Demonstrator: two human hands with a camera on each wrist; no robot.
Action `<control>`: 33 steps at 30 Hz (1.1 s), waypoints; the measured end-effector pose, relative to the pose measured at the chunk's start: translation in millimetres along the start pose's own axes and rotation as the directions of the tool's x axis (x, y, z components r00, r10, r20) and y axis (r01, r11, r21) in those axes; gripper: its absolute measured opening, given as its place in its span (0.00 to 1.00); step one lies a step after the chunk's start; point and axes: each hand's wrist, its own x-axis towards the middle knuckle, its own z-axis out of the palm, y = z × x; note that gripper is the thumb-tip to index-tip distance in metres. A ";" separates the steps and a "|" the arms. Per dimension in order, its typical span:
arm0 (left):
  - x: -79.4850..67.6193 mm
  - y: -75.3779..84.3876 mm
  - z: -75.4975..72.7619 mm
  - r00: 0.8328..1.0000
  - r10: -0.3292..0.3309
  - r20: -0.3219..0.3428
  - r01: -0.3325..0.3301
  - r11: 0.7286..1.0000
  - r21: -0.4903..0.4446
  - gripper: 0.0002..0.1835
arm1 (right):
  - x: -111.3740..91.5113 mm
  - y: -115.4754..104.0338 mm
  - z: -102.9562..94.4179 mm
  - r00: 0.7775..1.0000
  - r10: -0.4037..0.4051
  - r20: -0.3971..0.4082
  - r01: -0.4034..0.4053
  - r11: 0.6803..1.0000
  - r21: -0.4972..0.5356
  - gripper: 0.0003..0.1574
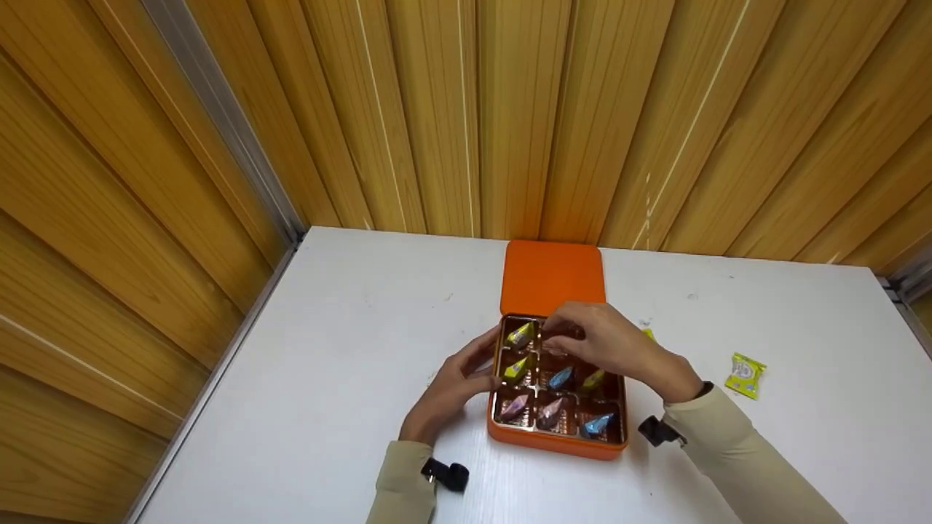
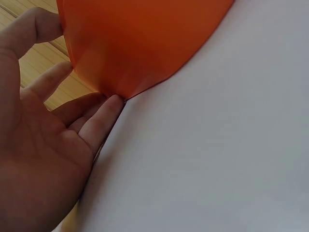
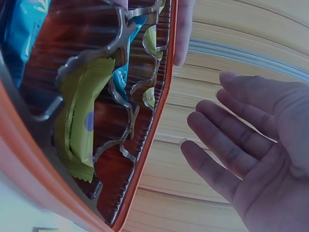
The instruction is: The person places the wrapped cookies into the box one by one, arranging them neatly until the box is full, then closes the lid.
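Note:
An orange hinged box (image 1: 550, 445) stands on the white table, its lid (image 1: 552, 276) folded back. Its brown compartment insert holds small wrapped candies: yellow ones (image 1: 515, 370), blue ones (image 1: 599, 425) and pink ones (image 1: 515, 407). My left hand (image 1: 456, 382) rests against the box's left side, fingertips on the orange wall (image 2: 135, 43) in the left wrist view. Over the back compartments hovers my right hand (image 1: 608, 340), fingers loosely bent. In the right wrist view nothing lies between its spread fingers (image 3: 227, 145); a yellow candy (image 3: 79, 121) sits in a nearby compartment.
A yellow wrapped candy (image 1: 745, 375) lies on the table to the right of the box. Another yellow wrapper (image 1: 649, 334) peeks out behind my right wrist. Wood-look panels (image 1: 466, 116) wall the table at the back and left.

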 end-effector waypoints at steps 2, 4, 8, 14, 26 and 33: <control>0.0 0.0 0.1 1.000 -0.003 -0.001 0.003 1.000 -0.001 0.44 | -3.2 -0.2 0.0 1.000 0.009 -0.014 -0.009 1.000 0.007 0.10; 0.0 0.1 0.0 1.000 0.000 -0.001 0.000 1.000 0.001 0.44 | -6.6 -0.6 0.0 0.999 0.013 -0.030 -0.013 1.000 0.009 0.11; 0.1 0.5 -0.2 1.000 0.008 0.002 -0.008 1.000 0.006 0.44 | -13.9 -1.4 0.7 0.998 0.016 -0.063 -0.015 1.000 0.008 0.11; -0.1 1.0 0.1 1.000 -0.004 0.003 0.004 1.000 0.009 0.44 | -26.6 -2.0 1.7 0.992 0.045 -0.115 -0.041 0.999 0.032 0.13; 0.1 1.0 -2.0 1.000 0.009 0.011 -0.009 1.000 0.005 0.44 | -45.1 -0.4 1.9 0.977 0.116 -0.181 -0.098 0.990 0.106 0.14; 0.0 1.3 -0.5 1.000 0.003 0.008 -0.003 1.000 0.009 0.45 | -56.5 2.4 4.2 0.959 0.192 -0.207 -0.172 0.979 0.114 0.16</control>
